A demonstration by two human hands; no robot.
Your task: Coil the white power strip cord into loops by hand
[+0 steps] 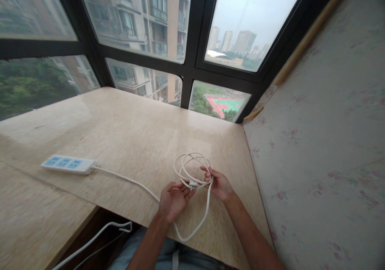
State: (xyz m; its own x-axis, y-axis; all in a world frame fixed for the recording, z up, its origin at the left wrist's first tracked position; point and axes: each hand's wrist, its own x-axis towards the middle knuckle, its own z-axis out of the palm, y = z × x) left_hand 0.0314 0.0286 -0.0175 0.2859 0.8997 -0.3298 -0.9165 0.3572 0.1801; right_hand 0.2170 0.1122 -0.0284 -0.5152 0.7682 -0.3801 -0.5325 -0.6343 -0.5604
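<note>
A white power strip (67, 164) with blue socket faces lies on the marble-patterned surface at left. Its white cable (129, 180) runs rightward behind my left wrist, sags in a loop near the front edge and rises to my right hand. There, the rest is gathered in loose round loops (192, 158). My right hand (221, 185) is closed round the right side of these loops, thumb and fingers pinching them. The fingers of my left hand (173, 201), palm turned up, hold the white plug (193, 184) at the near side of the coil.
The stone-patterned countertop (126, 129) meets dark-framed windows (207, 25) at the back. A flower-papered wall (315, 154) closes off the right side. Below the front edge, another white cable (99, 234) hangs beside my legs (171, 254).
</note>
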